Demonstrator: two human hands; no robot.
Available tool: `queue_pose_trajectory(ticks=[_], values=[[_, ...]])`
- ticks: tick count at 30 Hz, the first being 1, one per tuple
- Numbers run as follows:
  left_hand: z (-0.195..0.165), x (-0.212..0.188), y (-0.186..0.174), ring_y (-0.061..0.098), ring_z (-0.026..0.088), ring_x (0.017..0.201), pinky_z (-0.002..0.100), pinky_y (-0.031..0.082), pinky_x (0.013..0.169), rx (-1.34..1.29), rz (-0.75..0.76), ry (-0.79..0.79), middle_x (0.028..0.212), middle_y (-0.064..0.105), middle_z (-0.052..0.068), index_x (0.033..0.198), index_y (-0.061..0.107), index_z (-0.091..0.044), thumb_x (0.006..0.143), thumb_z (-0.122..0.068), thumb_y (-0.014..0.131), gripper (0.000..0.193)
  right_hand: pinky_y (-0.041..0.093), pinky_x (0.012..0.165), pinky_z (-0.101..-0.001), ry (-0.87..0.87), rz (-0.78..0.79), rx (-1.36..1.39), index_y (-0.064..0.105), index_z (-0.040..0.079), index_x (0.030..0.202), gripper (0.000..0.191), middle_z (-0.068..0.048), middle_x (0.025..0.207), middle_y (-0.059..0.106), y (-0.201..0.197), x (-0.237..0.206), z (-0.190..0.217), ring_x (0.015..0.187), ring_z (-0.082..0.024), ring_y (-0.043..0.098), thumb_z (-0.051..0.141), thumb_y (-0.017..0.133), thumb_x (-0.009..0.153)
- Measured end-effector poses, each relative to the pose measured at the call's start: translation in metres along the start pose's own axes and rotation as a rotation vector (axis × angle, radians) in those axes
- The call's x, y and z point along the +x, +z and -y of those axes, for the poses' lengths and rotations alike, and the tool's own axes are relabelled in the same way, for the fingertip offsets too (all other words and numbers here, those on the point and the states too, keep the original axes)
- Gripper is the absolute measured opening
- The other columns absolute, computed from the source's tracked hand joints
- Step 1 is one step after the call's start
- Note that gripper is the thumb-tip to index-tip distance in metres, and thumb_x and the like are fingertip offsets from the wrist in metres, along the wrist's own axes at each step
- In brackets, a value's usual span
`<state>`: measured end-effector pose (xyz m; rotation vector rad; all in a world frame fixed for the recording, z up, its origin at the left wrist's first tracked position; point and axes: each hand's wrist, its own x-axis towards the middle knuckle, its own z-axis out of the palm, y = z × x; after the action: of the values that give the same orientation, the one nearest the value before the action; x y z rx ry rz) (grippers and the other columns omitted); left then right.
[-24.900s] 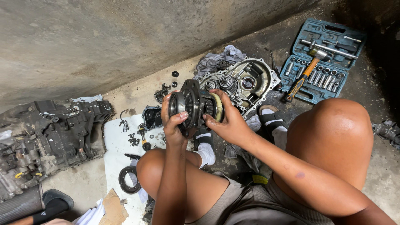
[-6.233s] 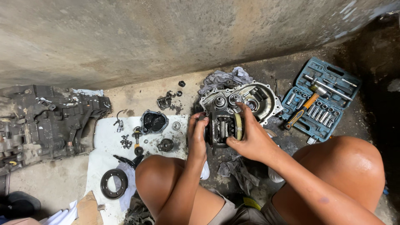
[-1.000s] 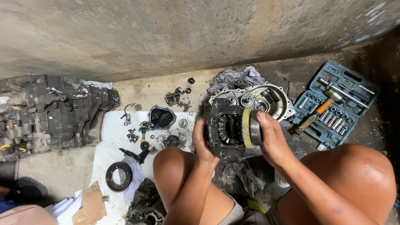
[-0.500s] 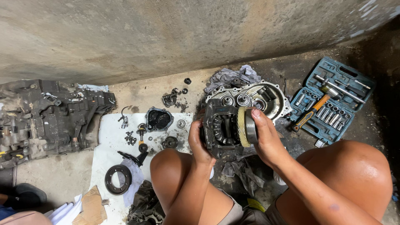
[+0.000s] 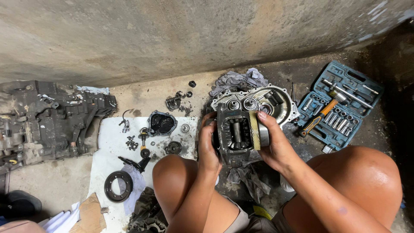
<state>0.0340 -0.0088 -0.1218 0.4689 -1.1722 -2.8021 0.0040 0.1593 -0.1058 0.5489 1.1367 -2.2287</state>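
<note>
We hold the greasy dark-metal differential carrier with an open window and a yellowish ring (image 5: 238, 134) in both hands, above our knees and just in front of the pale cast-aluminium gear housing with bearing bores (image 5: 276, 100). Our left hand (image 5: 208, 149) wraps its left flank, fingers clenched around the casing; our right hand (image 5: 276, 144) grasps the right side, thumb and fingertips pressed over the yellowish ring.

Risk, our judgement: the casing looks oily and heavy, so a slip could drop it onto our legs or onto the grey rag (image 5: 248, 179) below it. The small gears visible through the window could fall out if we tilt it.

Left of the carrier, on the white sheet (image 5: 108, 151), lie the black toothed ring gear (image 5: 118, 186), a dark cover plate (image 5: 161, 123) and loose bolts (image 5: 131, 143); a knock could scatter them. Right of the carrier sits the open blue socket-set case (image 5: 340, 103) with an orange-handled hammer (image 5: 319, 115). Far left of it rests the grimy dark gearbox body (image 5: 47, 121), against the concrete wall (image 5: 172, 39).
</note>
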Motion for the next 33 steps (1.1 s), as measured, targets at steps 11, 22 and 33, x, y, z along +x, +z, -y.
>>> queue_pose_trajectory(ticks=[11,22,33], values=[[0.014,0.001,-0.006,0.055,0.016,0.105,0.027,0.045,0.094,0.175,-0.084,0.031,0.113,0.061,0.007,0.129,0.058,-0.002,0.094,-0.02,0.053,0.04,0.054,0.092,-0.0378,0.033,-0.123,0.15,0.066,0.012,0.115,0.05,-0.005,0.103,0.073,0.002,0.004,0.006,0.09,-0.019,0.068,0.048,0.075,0.081],[0.016,0.003,-0.008,0.055,0.015,0.105,0.028,0.045,0.095,0.223,-0.113,0.031,0.113,0.06,0.007,0.13,0.057,-0.004,0.092,-0.021,0.053,0.042,0.055,0.082,-0.0356,-0.01,-0.17,0.083,0.067,0.014,0.109,0.045,-0.003,0.094,0.074,0.011,0.001,0.007,0.081,-0.017,0.069,0.05,0.07,0.083],[0.005,0.0,0.001,0.059,0.016,0.107,0.027,0.047,0.094,0.192,-0.06,-0.008,0.113,0.064,0.008,0.126,0.059,-0.003,0.093,-0.02,0.049,0.038,0.056,0.077,-0.0369,0.023,-0.158,0.071,0.068,0.013,0.108,0.045,-0.004,0.092,0.074,0.007,0.003,0.003,0.076,-0.018,0.069,0.051,0.066,0.084]])
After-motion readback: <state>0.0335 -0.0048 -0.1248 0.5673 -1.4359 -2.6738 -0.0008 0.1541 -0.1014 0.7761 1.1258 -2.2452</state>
